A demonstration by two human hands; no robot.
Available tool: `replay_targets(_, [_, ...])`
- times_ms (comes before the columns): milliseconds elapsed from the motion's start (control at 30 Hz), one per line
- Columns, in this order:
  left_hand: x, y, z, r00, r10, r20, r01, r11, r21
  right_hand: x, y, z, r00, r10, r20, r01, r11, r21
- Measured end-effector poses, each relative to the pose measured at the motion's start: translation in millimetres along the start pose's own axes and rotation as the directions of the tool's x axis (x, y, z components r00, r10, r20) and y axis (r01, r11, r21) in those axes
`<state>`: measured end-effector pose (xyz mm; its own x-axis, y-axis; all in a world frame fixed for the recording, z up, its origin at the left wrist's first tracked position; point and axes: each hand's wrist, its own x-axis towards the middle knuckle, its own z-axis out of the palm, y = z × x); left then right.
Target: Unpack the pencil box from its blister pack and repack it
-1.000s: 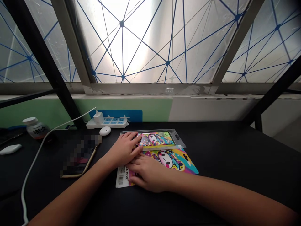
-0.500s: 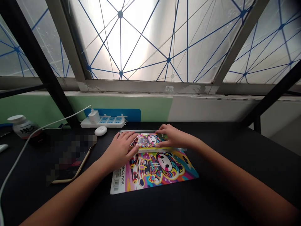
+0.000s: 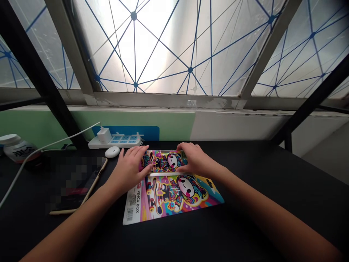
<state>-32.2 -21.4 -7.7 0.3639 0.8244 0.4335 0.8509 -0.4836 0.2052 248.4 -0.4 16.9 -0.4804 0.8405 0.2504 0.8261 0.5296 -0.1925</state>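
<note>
A colourful pencil box (image 3: 163,162) with a cartoon figure on its lid lies crosswise on the black table. Around its left end curves my left hand (image 3: 131,165), thumb on the near edge and fingers toward the far side. My right hand (image 3: 196,159) grips the other end in the same way, its fingertips over the far edge. Below the box, partly covered by it, is a flat printed card (image 3: 177,198) with matching artwork, a barcode and the words "PENCIL BOX". The ends of the box are hidden under my hands.
Behind my left hand sit a round white case (image 3: 112,152) and a white power strip (image 3: 120,141) with a plugged-in charger and cable. A blurred dark item with a tan edge (image 3: 92,185) lies left of my forearm. A white-lidded jar (image 3: 17,149) stands far left.
The view has shifted slightly. My left hand has slid outward to the box's left end, baring more of the lid's picture. My right hand keeps its place at the right end.
</note>
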Motion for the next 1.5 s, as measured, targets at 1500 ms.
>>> replay_targets(1500, [-119, 44, -12.7, 0.912, -0.341, 0.227, 0.405, 0.831, -0.38, -113, -10, -27, 0.989, -0.145, 0.032, 0.134, 0.965, 0.225])
